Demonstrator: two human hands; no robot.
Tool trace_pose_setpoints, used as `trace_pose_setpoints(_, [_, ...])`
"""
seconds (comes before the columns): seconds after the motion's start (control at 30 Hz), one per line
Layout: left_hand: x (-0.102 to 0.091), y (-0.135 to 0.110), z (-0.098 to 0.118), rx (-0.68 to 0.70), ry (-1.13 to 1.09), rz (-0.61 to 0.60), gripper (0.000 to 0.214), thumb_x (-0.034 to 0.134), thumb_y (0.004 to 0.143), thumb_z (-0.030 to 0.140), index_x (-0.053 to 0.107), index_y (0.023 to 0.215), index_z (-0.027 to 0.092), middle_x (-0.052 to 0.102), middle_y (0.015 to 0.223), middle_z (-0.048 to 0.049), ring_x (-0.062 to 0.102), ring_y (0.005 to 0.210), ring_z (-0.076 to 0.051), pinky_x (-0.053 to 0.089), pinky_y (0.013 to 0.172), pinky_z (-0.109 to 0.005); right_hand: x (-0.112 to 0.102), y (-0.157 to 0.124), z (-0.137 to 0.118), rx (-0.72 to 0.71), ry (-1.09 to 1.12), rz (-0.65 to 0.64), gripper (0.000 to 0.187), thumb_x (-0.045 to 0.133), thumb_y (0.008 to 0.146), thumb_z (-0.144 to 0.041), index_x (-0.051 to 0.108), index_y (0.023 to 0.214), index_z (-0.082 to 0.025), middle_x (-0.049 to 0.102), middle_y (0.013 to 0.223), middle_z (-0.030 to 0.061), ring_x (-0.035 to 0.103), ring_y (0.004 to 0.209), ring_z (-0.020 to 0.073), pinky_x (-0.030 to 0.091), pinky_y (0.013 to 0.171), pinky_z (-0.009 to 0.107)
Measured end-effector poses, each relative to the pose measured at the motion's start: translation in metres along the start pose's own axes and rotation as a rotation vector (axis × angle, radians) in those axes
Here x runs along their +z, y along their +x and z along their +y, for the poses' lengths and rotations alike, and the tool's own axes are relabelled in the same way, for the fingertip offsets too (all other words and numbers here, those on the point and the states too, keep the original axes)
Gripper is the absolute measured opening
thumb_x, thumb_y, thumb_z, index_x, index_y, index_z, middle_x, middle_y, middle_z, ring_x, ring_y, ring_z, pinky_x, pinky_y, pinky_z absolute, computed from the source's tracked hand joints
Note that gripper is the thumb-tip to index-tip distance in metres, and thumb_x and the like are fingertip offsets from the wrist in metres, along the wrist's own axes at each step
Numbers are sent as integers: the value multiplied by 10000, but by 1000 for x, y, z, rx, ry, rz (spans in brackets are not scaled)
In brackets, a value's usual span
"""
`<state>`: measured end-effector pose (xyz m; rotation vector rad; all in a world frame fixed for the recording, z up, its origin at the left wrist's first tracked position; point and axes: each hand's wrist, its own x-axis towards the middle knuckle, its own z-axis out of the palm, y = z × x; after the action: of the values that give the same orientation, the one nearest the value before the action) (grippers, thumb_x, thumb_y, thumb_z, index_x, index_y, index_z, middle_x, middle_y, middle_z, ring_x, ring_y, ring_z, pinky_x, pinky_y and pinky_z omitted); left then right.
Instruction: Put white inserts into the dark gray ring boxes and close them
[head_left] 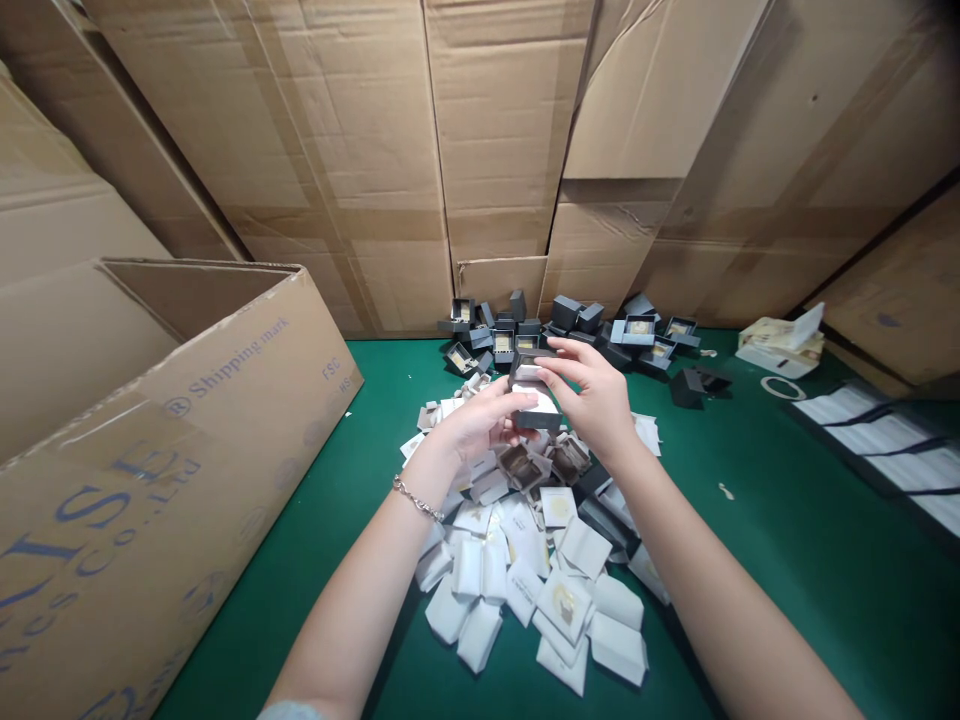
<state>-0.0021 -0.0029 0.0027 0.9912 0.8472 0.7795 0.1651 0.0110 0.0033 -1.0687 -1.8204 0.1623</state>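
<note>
My left hand (pixel 484 420) is closed round a small dark jewelry box (pixel 538 420), its thumb lying over the white inside. The box's lid stands open towards the back. From the right, my right hand (pixel 596 395) pinches at the lid and the white lining; its fingertips partly hide what they grip. Under both hands lies a heap of white folded cards and pads (pixel 525 530), some with a gold-coloured print. Brown-grey box inserts (pixel 519 466) lie among them, just below the held box.
More dark jewelry boxes (pixel 504 342), several open, are heaped along the cardboard wall (pixel 360 160). A large open carton (pixel 247 400) stands left. At the right are a tissue pack (pixel 780 345), a tape ring (pixel 782 388) and a black tray with white strips (pixel 885 440). The tabletop (pixel 720 560) is green.
</note>
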Motion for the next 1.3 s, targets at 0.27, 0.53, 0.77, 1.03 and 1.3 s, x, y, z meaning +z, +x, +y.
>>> trace_pose_setpoints(0.27, [5,-5,3,12,-77,-80,419,697,750,292,559,1142,236,652,827,-11,630,625,-113,495,562,-224,-1,-3,-5,-71,4,131,125,567,838,-304,679,836,-250,651,1107,76,607,1036,240,497,919,420])
trace_pose_setpoints(0.53, [8,-8,7,3,-2,-121,531,700,745,290,487,1230,254,625,862,-4,632,627,-113,478,548,-223,2,4,-5,394,473,4,469,679,693,-384,538,1110,-221,618,1170,102,623,934,208,529,781,361])
trace_pose_setpoints(0.77, [14,-11,10,-16,115,-133,680,689,743,255,361,1339,248,616,953,-32,626,711,-114,479,593,-238,-3,6,-10,575,784,-172,237,631,686,-282,624,913,-211,677,879,7,620,770,151,503,726,298])
trace_pose_setpoints(1.03, [20,-16,13,-5,218,-148,829,706,718,285,257,1412,228,600,907,-25,600,692,-122,423,539,-223,-7,5,-8,549,793,-271,245,701,690,-348,703,888,-204,707,937,29,636,859,178,498,813,337])
trace_pose_setpoints(1.3, [17,-14,12,-31,257,-164,724,681,729,262,328,1359,211,573,970,-46,590,747,-128,441,589,-243,-7,3,-6,417,587,-236,291,680,723,-423,711,837,-157,699,843,51,628,757,188,506,694,324])
